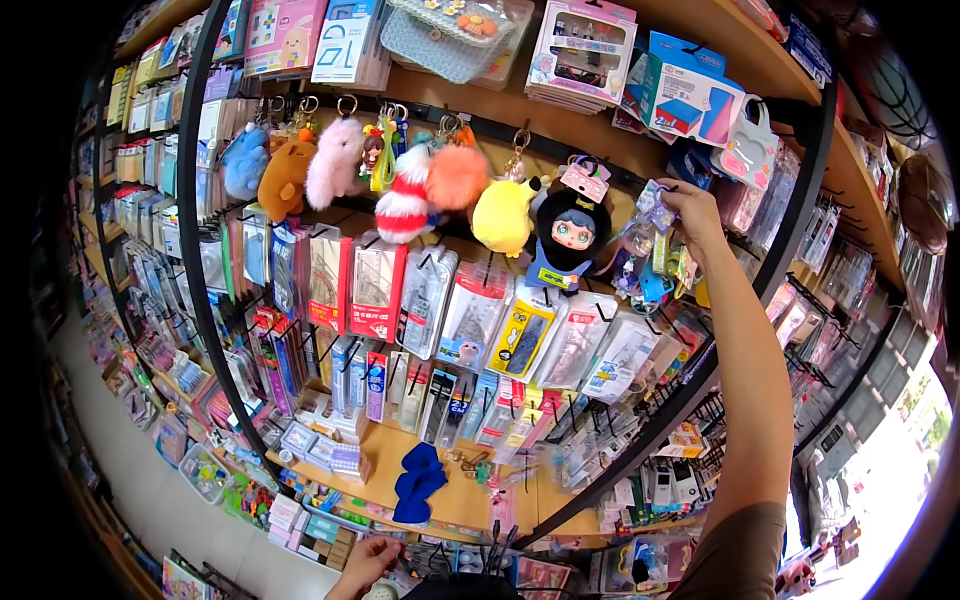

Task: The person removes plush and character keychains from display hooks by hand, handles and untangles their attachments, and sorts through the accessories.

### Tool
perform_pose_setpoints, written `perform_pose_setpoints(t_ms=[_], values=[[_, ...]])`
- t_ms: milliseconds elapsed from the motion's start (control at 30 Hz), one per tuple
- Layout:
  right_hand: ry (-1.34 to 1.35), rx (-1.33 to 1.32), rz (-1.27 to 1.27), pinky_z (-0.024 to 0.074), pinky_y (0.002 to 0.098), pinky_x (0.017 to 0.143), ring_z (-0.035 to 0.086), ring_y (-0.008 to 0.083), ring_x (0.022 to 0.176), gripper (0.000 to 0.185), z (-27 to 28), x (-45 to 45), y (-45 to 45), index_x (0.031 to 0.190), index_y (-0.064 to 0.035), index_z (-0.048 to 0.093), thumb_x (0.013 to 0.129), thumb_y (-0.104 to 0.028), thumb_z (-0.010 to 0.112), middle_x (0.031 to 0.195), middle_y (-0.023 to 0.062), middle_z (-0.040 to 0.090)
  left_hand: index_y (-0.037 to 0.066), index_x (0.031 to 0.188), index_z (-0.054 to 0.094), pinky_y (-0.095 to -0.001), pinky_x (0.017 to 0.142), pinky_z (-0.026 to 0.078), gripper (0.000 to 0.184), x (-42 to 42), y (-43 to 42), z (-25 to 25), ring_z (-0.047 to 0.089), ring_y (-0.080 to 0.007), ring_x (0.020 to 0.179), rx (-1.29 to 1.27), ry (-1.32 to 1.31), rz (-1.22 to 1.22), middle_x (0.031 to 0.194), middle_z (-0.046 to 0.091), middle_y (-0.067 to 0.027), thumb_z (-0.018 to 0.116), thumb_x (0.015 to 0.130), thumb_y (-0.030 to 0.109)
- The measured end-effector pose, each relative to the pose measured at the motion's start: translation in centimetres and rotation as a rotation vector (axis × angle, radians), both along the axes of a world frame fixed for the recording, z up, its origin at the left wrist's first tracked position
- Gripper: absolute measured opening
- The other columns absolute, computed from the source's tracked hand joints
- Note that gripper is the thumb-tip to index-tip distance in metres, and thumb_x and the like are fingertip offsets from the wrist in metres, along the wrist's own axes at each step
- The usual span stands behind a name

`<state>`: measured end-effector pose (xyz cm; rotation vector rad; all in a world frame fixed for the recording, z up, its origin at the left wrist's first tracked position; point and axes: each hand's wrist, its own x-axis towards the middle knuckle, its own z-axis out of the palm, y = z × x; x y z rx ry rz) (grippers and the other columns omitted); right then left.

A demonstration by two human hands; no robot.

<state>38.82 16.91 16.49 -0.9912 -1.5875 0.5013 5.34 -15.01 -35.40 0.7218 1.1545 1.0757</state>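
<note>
My right hand (692, 215) is raised at the upper right, its fingers closed on a small purple charm (655, 205) at the top of a cluster of colourful keychains (645, 265). Left of it hangs a doll (572, 235) in a black furry hood and blue outfit, then a yellow plush keychain (503, 217). My left hand (370, 562) is low at the bottom centre, thumb and fingertips pressed together; anything between them is too small to make out. Above and ahead of it a dark blue cloth item (418, 484) lies on the wooden shelf (375, 470).
Packaged stationery (378, 285) hangs on hooks below the plush row. Black metal posts (800, 200) frame the rack at both sides. Boxes (580, 50) are stacked on the upper shelf. A pale floor aisle (150, 470) runs at the lower left.
</note>
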Motion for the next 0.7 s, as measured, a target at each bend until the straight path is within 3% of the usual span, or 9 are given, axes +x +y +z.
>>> perform_pose_setpoints(t_ms=[100, 200, 567, 700], values=[[0.185, -0.091, 0.138, 0.0361, 0.021, 0.041, 0.052, 0.0084, 0.056, 0.024, 0.5, -0.6, -1.8, 0.098, 0.0006, 0.062, 0.079, -0.006, 0.049, 0.072, 0.0018, 0.058, -0.002, 0.095, 0.06, -0.0211, 0.058, 0.044, 0.016, 0.3, 0.2, 0.7, 0.054, -0.0086, 0.063, 0.003, -0.022, -0.035, 0.081, 0.064, -0.006, 0.05, 0.088, 0.008], [0.119, -0.161, 0.269, 0.0474, 0.0272, 0.071, 0.058, 0.0118, 0.078, 0.03, 0.9, 1.1, -0.8, 0.108, 0.0002, 0.058, 0.083, -0.007, 0.042, 0.09, 0.0048, 0.062, -0.002, 0.095, 0.06, -0.021, 0.058, 0.044, 0.015, 0.5, 0.3, 1.0, 0.054, -0.0082, 0.063, 0.002, -0.042, -0.055, 0.082, 0.064, -0.0061, 0.05, 0.088, 0.008], [0.278, -0.195, 0.205, 0.0521, 0.0322, 0.069, 0.06, 0.0161, 0.081, 0.026, 1.9, 1.4, -1.6, 0.107, -0.0071, 0.053, 0.081, -0.003, 0.055, 0.092, 0.0063, 0.061, -0.001, 0.096, 0.061, -0.0211, 0.058, 0.045, 0.016, 0.6, 0.4, 0.3, 0.055, -0.0086, 0.064, 0.022, -0.026, -0.03, 0.083, 0.064, -0.0058, 0.051, 0.088, 0.009], [0.126, -0.119, 0.287, 0.0513, 0.0318, 0.071, 0.06, 0.0154, 0.082, 0.018, 2.9, 2.0, -3.3, 0.1, -0.007, 0.052, 0.082, -0.005, 0.056, 0.092, 0.0055, 0.06, -0.001, 0.094, 0.061, -0.0217, 0.058, 0.046, 0.016, 0.5, 0.5, 0.6, 0.055, -0.0092, 0.063, 0.022, -0.003, -0.037, 0.081, 0.064, -0.0063, 0.051, 0.089, 0.011]])
